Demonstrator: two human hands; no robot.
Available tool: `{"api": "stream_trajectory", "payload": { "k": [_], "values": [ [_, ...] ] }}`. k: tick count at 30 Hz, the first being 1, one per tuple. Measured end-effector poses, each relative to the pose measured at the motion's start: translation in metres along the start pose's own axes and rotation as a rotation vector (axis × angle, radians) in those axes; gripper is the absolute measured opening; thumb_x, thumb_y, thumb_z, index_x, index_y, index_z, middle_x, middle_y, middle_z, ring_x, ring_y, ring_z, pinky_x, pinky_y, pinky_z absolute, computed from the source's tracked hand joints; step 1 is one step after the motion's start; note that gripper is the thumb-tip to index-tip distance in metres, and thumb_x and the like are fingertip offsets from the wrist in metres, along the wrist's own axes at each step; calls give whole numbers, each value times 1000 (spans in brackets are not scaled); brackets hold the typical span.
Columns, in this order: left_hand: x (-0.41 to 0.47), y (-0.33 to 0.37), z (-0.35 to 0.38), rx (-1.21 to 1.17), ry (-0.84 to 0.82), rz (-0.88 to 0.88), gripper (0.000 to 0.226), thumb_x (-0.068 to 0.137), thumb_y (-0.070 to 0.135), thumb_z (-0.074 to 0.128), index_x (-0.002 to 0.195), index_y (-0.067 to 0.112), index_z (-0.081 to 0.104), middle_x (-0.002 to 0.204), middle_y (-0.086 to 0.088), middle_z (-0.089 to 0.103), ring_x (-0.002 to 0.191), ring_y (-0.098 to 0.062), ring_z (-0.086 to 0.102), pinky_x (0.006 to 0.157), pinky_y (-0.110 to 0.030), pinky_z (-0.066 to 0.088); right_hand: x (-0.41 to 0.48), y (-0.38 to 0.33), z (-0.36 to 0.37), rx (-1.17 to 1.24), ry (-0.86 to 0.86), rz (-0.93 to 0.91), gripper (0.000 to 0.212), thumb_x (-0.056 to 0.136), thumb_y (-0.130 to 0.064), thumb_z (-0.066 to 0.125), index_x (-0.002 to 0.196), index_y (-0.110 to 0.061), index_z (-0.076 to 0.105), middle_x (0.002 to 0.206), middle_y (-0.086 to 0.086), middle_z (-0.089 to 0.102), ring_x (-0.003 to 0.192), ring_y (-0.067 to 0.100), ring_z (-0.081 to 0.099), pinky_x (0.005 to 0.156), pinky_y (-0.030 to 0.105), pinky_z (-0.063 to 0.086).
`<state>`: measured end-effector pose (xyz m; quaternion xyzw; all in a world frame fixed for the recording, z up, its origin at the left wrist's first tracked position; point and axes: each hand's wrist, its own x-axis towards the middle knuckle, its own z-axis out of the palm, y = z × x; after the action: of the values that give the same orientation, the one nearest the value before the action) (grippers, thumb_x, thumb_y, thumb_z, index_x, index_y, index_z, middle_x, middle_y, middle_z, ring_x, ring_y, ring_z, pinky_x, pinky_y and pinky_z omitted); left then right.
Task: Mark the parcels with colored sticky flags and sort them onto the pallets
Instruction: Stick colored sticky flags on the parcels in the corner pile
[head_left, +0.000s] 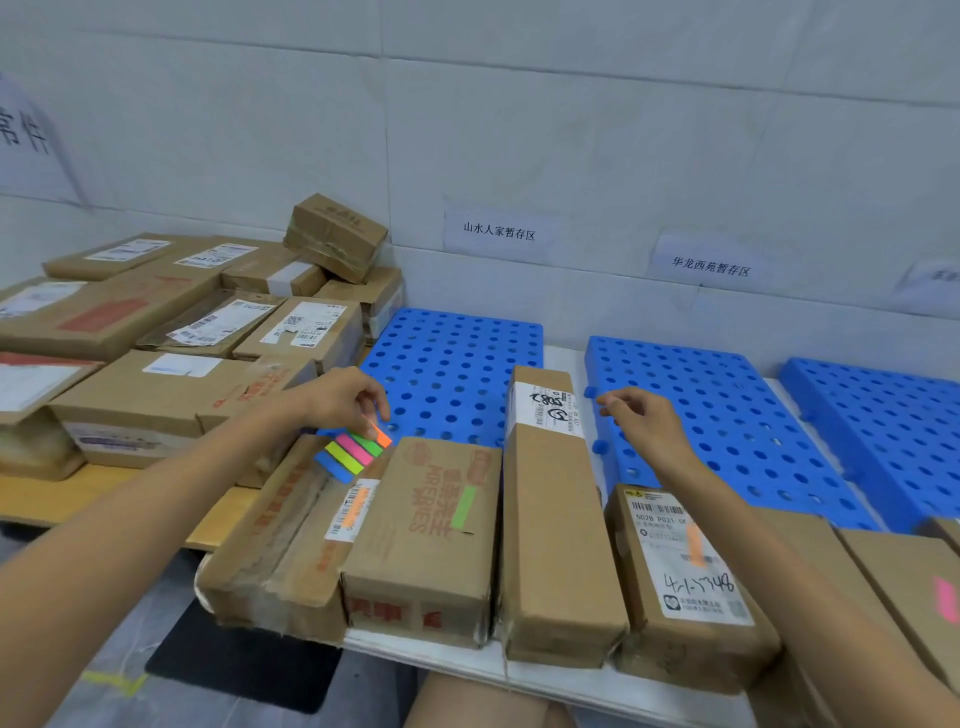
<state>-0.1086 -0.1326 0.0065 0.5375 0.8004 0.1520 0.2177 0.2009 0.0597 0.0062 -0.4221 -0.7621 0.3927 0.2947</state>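
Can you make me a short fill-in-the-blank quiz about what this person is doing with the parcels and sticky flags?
1. The left hand holds a pad of sticky flags whose top strip is ____ in colour.
2. The box with red printing already carries a ____ flag.
3. The pallets against the wall are ____ plastic with round holes.
4. The tall narrow box carries ____ coloured flags so far.

Missing words: orange; green; blue; no

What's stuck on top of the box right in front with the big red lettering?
A green sticky flag lies flat on the top of the red-lettered box, near its right edge, beside the red print. No shipping label shows on that face; its underside and far end are hidden.
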Motion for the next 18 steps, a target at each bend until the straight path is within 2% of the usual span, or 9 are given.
{"api": "stream_trajectory", "payload": {
  "k": [2,4,7,9,14,18],
  "values": [
    [5,4,-11,-84,-128,-39,17,78,7,75,88,18,66,78,-4,67,70,-12,62,62,-20,48,7,0,-1,7,-22,-10,15,95,-22,49,93,-20,64,98,2,67,96,18,60,86,39,49],
    [4,9,-26,-121,-263,-88,18,81,8,71,97,14,64,74,-1,68,65,-7,62,61,-18,48,13,2,-2,7,-47,-16,17,95,-22,49,93,-21,66,95,0,68,96,18,61,85,42,49],
    [0,13,-47,-151,-336,-129,23,82,9,70,104,9,62,72,3,70,69,-8,65,66,-21,50,22,3,-2,25,-80,-31,21,96,-17,47,98,-14,68,97,3,69,95,16,62,82,29,48],
    [-2,18,-58,-187,-307,-117,20,83,10,69,102,11,62,73,3,71,74,-12,65,65,-21,50,26,1,-1,55,-100,-51,23,96,-15,46,98,-13,68,97,4,70,93,14,63,80,23,48],
    [2,57,-66,-327,-65,24,23,83,18,69,105,14,62,85,-6,73,76,-13,63,74,-28,49,28,-23,7,163,-72,-139,22,95,-10,46,95,-11,69,88,6,71,83,12,65,83,26,51],
    [14,108,-58,-440,46,116,21,81,19,72,98,17,60,77,1,73,66,-9,62,66,-25,47,17,-60,10,287,-148,-257,20,95,-15,51,96,-6,68,80,10,69,70,13,62,74,27,53]
  ]
}}
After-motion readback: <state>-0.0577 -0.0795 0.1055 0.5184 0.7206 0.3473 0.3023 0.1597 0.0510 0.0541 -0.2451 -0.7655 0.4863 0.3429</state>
